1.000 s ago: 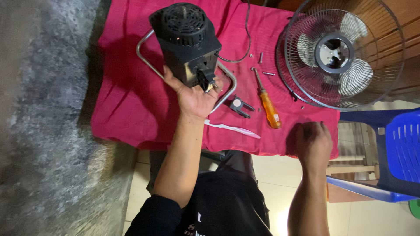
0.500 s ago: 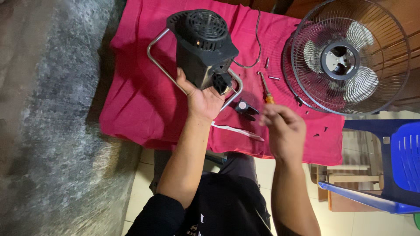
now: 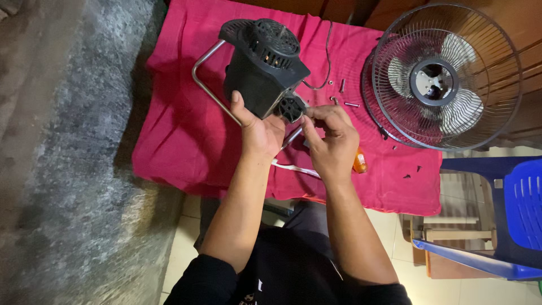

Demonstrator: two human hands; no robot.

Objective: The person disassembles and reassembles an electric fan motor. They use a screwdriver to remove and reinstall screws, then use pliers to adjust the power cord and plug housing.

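The left hand (image 3: 257, 133) was wrapped around the side of the black plastic fan motor housing (image 3: 264, 65), tilting it up off the crimson cloth (image 3: 175, 130) on its bent grey metal tube stand (image 3: 210, 93), apparently so that its underside faced the person. The right hand (image 3: 333, 144) had its fingertips pinched at the small black round knob (image 3: 292, 107) on the housing's lower end, held steady by the other hand's grip. Loose silver screws (image 3: 345, 96) and the round wire fan cage with pale blades (image 3: 443, 76) lay aside on the cloth, seemingly parked out of the way, with an orange tool handle (image 3: 359, 164) partly hidden behind the right hand.
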